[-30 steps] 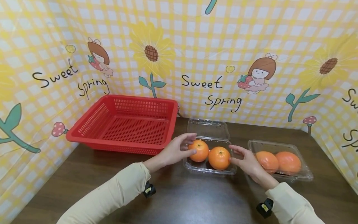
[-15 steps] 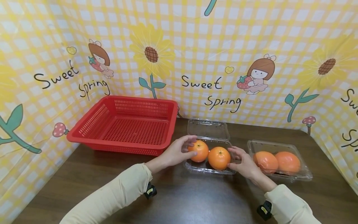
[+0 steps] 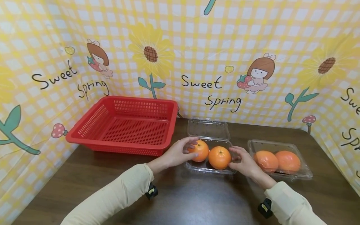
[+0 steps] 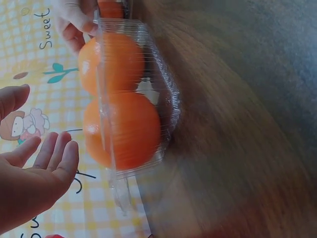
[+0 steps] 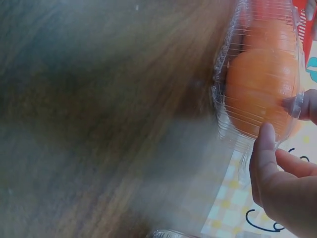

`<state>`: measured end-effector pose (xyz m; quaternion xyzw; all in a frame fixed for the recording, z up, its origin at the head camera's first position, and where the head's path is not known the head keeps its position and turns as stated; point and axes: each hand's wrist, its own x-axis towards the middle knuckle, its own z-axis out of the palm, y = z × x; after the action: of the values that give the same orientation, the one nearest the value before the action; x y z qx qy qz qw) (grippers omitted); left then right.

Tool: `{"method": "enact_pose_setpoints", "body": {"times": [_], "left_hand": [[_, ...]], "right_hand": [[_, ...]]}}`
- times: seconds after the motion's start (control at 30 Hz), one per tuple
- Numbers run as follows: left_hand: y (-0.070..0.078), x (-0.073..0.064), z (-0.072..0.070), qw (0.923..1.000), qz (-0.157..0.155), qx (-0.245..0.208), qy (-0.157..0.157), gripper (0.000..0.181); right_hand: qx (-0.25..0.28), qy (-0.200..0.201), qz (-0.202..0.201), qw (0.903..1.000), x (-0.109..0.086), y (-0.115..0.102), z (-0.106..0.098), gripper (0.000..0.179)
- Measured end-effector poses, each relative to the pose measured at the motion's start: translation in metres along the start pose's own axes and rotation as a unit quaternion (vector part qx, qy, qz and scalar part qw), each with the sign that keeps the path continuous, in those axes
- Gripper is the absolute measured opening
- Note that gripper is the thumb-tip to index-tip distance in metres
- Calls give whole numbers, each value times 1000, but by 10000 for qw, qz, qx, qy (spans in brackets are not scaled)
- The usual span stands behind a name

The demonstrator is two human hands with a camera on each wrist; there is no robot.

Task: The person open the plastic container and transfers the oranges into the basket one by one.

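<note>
Two oranges, one left [image 3: 200, 151] and one right [image 3: 220, 158], sit side by side in a clear plastic clamshell box [image 3: 209, 171] whose lid [image 3: 208, 128] is folded back. My left hand [image 3: 180, 151] is at the box's left end beside the left orange; the left wrist view shows this hand [image 4: 37, 173] with loosely spread fingers, apart from the fruit. My right hand [image 3: 246, 162] is at the right end, thumb and fingers apart. In the right wrist view, fingertips of the right hand [image 5: 282, 183] lie at the clear wall; contact with the fruit is unclear.
A red perforated basket [image 3: 137, 129] stands at the back left. To the right, a second clear box [image 3: 292, 147] with two oranges [image 3: 287, 162] is covered by its lid. The brown table [image 3: 185, 200] meets a yellow checked cloth [image 3: 157, 18] behind.
My left hand has shifted slightly right and down. The right thumb has moved a little down along the right orange's side. Oranges and boxes keep their places; the view has shifted slightly.
</note>
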<state>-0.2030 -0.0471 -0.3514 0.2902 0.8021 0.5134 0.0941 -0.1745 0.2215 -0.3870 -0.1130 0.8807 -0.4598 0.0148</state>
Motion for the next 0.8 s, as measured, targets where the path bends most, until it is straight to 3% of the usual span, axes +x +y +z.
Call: {"method": "enact_pose_setpoints", "body": {"times": [0.3,0.47,0.67,0.8], "left_hand": [[-7,3,-1,9998,-180,75,89,52],[-11,5,1,9996,-102,236,123,51],[-10,10,3,9968,-87,767,224,50],[-5,16,1,9944,-42,1046,123,48]], "right_hand": [[-35,-104,130,9999,3,-3,-1,55],[-35,-143,145,9998,3,-2,-1,55],[-26,-183,238,9995,4,-3,-2,54],[-28,-217,273,9994,2,-5,-2,54]]}}
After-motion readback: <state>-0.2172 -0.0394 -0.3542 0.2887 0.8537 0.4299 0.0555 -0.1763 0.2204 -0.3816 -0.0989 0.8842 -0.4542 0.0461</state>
